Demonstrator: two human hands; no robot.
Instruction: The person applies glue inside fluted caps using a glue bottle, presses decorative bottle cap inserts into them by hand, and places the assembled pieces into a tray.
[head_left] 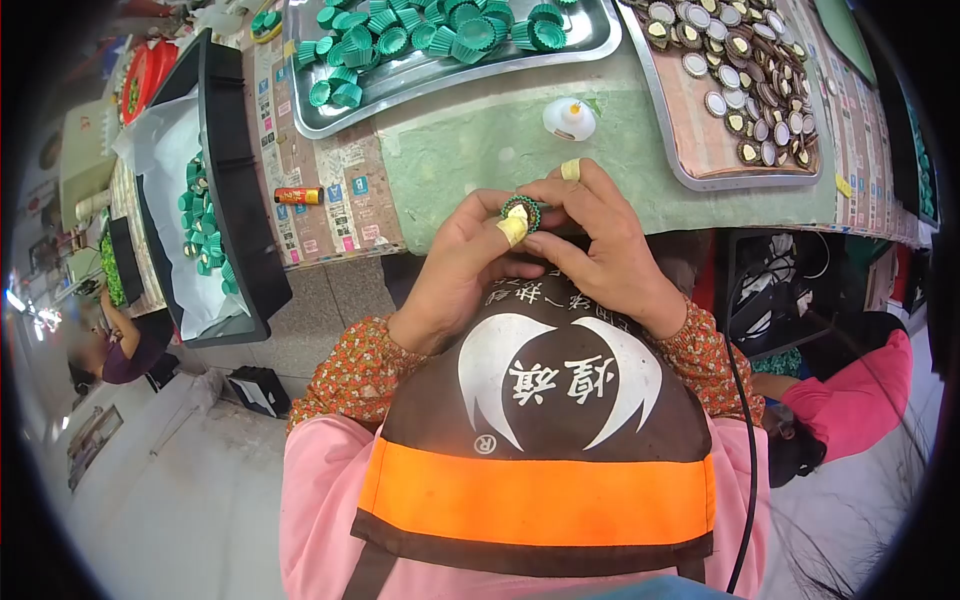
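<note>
Both hands meet above my apron, just off the table's near edge. Between their fingertips is a small dark-green fluted cup (pixel 534 204) with something dark and pale inside it. My left hand (pixel 455 262) grips the cup from the left, its yellow-taped thumb over the front. My right hand (pixel 604 236) pinches the cup's right side, with yellow tape around one finger. The fingers hide part of the cup. A white squeeze bottle (pixel 572 122) with an orange tip stands on the green cloth (pixel 440 165) beyond my hands.
A metal tray (pixel 350 122) of green fluted cups lies at the back. Another metal tray (pixel 745 180) holds many round brown-and-white pieces. A black crate (pixel 262 290) with green cups stands left, near a red-yellow tube (pixel 299 196). Other people (pixel 850 400) work at both sides.
</note>
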